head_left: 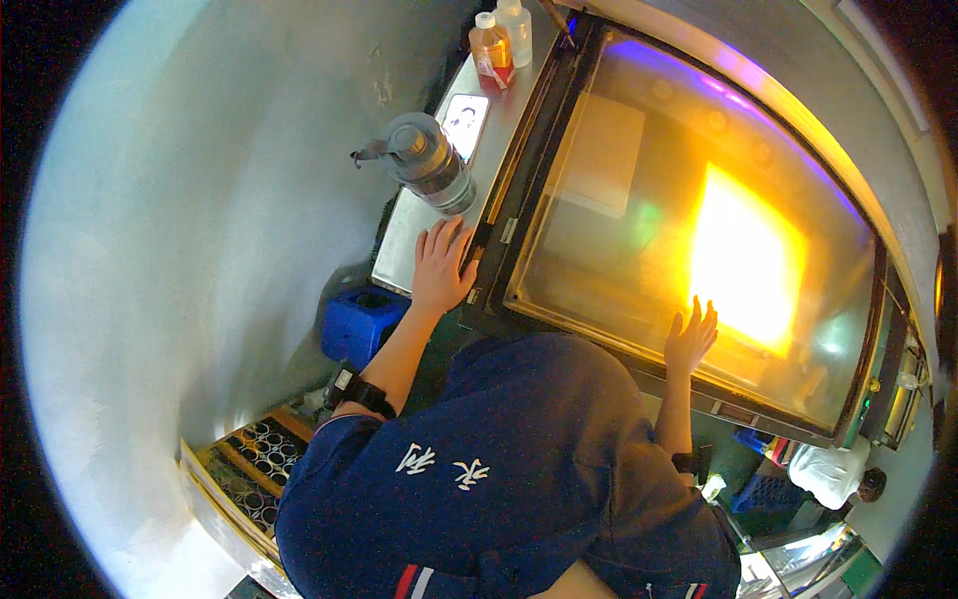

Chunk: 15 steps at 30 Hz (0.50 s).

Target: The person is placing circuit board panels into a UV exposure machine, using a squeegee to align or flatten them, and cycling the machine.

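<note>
My left hand [441,268] lies on the metal ledge beside the dark frame of a large machine, fingers stretched out and holding nothing. Just beyond its fingertips stands a clear drinking bottle [439,180] with a grey lid. Over the near part of the machine's wide see-through cover [569,270] is my right hand [691,339], its fingers apart and nothing in them. Whether its palm touches the cover, I cannot tell. A bright yellow-white rectangle [746,265] glows under the cover beyond the right hand. To its left a paler rectangular sheet [599,155] shows through.
A phone [465,125] with a lit screen lies on the ledge [401,245]. Behind it stand an orange-red liquid bottle [491,50] and a whitish bottle [516,32]. A blue container [357,321] is below the ledge. At lower right sits a white bag [828,471].
</note>
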Each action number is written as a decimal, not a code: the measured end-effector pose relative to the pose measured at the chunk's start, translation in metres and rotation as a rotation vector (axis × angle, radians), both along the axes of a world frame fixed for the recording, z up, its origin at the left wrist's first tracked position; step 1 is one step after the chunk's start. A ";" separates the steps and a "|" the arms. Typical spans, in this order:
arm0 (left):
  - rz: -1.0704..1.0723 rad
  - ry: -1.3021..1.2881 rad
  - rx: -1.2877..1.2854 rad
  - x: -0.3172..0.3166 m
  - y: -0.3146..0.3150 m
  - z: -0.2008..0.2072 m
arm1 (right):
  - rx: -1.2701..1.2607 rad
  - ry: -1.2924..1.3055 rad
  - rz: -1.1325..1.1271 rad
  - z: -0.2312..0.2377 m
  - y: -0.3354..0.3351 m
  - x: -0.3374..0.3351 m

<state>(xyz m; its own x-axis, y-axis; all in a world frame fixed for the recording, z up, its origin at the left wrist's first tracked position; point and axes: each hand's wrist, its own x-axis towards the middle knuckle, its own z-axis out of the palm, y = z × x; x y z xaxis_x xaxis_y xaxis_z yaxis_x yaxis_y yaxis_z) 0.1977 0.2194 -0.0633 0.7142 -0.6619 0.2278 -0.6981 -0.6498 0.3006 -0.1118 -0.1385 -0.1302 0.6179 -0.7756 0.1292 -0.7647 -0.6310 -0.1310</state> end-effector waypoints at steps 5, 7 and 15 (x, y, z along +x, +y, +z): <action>0.002 -0.006 -0.004 0.000 0.001 -0.002 | 0.001 -0.001 -0.002 -0.002 0.000 0.000; 0.006 -0.004 -0.004 0.000 0.001 -0.002 | -0.003 -0.003 -0.001 -0.001 0.001 0.000; 0.005 0.010 -0.021 0.001 -0.003 0.002 | 0.156 -0.280 0.063 -0.006 -0.049 -0.034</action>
